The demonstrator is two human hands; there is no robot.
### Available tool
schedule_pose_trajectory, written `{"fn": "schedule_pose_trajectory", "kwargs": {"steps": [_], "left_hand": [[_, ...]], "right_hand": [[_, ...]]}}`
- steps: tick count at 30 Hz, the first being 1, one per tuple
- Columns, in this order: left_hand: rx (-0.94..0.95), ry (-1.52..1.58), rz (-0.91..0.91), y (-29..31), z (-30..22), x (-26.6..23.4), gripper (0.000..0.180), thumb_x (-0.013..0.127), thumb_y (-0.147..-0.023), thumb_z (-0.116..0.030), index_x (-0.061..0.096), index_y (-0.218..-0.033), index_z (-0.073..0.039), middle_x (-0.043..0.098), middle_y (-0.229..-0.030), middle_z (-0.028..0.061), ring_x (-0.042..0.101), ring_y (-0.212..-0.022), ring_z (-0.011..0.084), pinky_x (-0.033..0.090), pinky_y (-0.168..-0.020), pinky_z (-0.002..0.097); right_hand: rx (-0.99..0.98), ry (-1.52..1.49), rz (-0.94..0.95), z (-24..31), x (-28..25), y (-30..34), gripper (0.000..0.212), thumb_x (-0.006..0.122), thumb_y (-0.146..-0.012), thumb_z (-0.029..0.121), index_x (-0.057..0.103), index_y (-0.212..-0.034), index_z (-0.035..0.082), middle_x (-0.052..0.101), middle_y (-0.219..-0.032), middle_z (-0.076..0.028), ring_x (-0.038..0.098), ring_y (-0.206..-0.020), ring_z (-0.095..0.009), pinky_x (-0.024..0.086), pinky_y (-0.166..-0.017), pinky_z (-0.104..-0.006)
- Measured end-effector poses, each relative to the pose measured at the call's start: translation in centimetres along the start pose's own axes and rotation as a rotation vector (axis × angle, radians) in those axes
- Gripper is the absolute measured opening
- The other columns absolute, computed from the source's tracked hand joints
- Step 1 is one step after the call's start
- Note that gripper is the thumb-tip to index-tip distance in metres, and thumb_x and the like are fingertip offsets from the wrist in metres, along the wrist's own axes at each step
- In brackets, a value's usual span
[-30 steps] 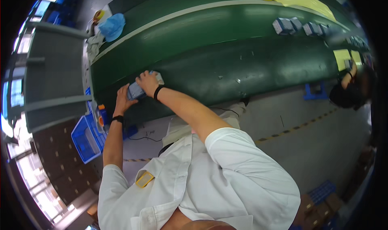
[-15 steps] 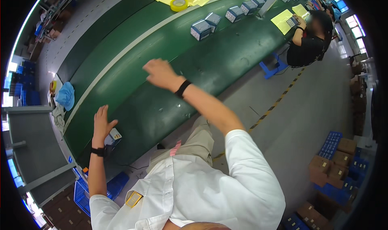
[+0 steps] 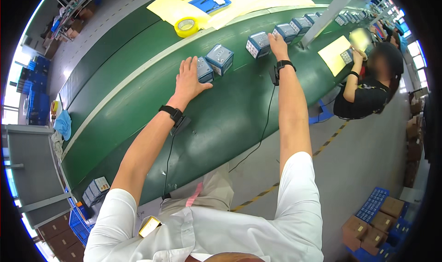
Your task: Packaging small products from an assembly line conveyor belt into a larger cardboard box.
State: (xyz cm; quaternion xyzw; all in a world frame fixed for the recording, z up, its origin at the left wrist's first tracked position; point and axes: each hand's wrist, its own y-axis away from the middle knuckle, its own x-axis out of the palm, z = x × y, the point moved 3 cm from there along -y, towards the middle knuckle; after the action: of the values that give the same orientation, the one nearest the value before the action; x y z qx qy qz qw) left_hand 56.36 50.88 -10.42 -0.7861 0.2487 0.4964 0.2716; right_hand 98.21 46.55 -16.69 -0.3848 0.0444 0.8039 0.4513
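**Hands on the belt: both arms out, one box under each**

Your left hand (image 3: 189, 80) lies flat and open, fingers spread, its fingertips touching a small blue-and-grey box (image 3: 204, 70) on the green belt (image 3: 221, 119); the hand seems to steady the box rather than grip it. A second box (image 3: 220, 58) stands just beside it. Your right hand (image 3: 277, 43) reaches further along, open, palm down by the next box (image 3: 258, 44), at the near end of a row of boxes (image 3: 299, 25) running away up the belt.

Beyond the belt: tape roll (image 3: 186, 26), yellow sheets (image 3: 248, 0), blue tray (image 3: 209, 2). A co-worker (image 3: 368, 87) sits to your right.

Half a second ago your left hand hung low at the belt's near edge and the right was over bare belt; both have since reached out to the boxes.
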Motion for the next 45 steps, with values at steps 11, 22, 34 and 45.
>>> {"fn": "schedule_pose_trajectory", "kwargs": {"steps": [11, 22, 34, 45], "left_hand": [[-0.173, -0.066, -0.036, -3.3, -0.5, 1.6, 0.098, 0.082, -0.064, -0.044, 0.037, -0.141, -0.004, 0.043, -0.138, 0.0174, 0.038, -0.131, 0.0356, 0.044, -0.101, 0.0460], [-0.193, -0.154, 0.063, 4.0, 8.1, -6.0, 0.087, 0.084, -0.060, -0.042, 0.048, -0.134, -0.014, 0.052, -0.125, 0.0102, 0.048, -0.119, 0.0330, 0.048, -0.095, 0.0441], [-0.289, -0.038, 0.043, 43.9, 19.9, -17.5, 0.088, 0.088, -0.053, -0.031, 0.049, -0.130, -0.013, 0.052, -0.123, 0.0096, 0.047, -0.117, 0.0319, 0.043, -0.095, 0.0444], [-0.241, -0.005, 0.124, 57.3, 25.3, -22.4, 0.091, 0.088, -0.055, -0.029, 0.044, -0.133, -0.012, 0.048, -0.126, 0.0105, 0.044, -0.121, 0.0313, 0.037, -0.099, 0.0487]], "right_hand": [[0.173, -0.355, 0.447, 10.1, 5.5, 7.5, 0.050, 0.061, -0.088, 0.048, 0.061, -0.117, 0.007, 0.067, -0.098, -0.011, 0.066, -0.084, -0.020, 0.057, -0.056, -0.0336], [0.065, -0.213, 0.367, 19.3, 8.0, 22.2, 0.049, 0.064, -0.086, 0.045, 0.060, -0.112, 0.004, 0.068, -0.091, -0.015, 0.067, -0.081, -0.029, 0.054, -0.066, -0.0387], [-0.028, -0.190, 0.419, 35.2, 5.4, 63.4, 0.051, 0.063, -0.089, 0.040, 0.052, -0.121, 0.001, 0.064, -0.106, -0.022, 0.061, -0.098, -0.041, 0.047, -0.085, -0.0438], [0.086, -0.050, 0.658, 41.4, 4.8, 74.9, 0.058, 0.066, -0.085, 0.045, 0.051, -0.118, 0.001, 0.064, -0.106, -0.025, 0.061, -0.100, -0.041, 0.047, -0.085, -0.0446]]}}
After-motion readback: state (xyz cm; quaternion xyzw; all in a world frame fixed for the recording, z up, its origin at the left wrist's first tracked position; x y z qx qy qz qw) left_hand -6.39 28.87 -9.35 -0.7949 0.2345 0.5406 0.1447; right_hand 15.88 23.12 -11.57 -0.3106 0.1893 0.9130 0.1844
